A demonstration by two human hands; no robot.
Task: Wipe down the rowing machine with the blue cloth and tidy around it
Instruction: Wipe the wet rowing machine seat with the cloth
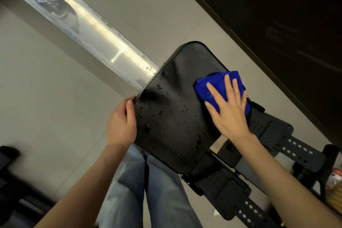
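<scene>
1. The blue cloth (220, 87) lies bunched on the far right corner of the rowing machine's black seat (175, 116), which sits at the centre of your view on the near end of the metal rail (96, 37).
2. Your right hand (228, 109) lies flat on the cloth, fingers spread and straight, pressing it onto the seat; your palm covers the cloth's near half, so you cannot see how it is folded.
3. Your left hand (122, 122) curls around the seat's left edge, thumb on top and fingers tucked underneath out of sight.
4. Water droplets (161, 114) bead across the seat's middle and left part; a few more sit on the rail just beside the seat.
5. The rail runs away to the upper left and is cut off at the frame's corner; its shiny top carries a smeared reflection that is hard to read.
6. Two black footplates (281, 139) with rows of holes lie to the lower right, partly hidden by the seat and your right forearm.
7. Your blue jeans (148, 200) show below the seat.
8. The floor (46, 79) is pale grey tile; a dark panel (277, 15) fills the upper right.
9. Dark shapes at the lower left and a reddish packet (335, 179) at the right edge are too blurred or cropped to identify.
</scene>
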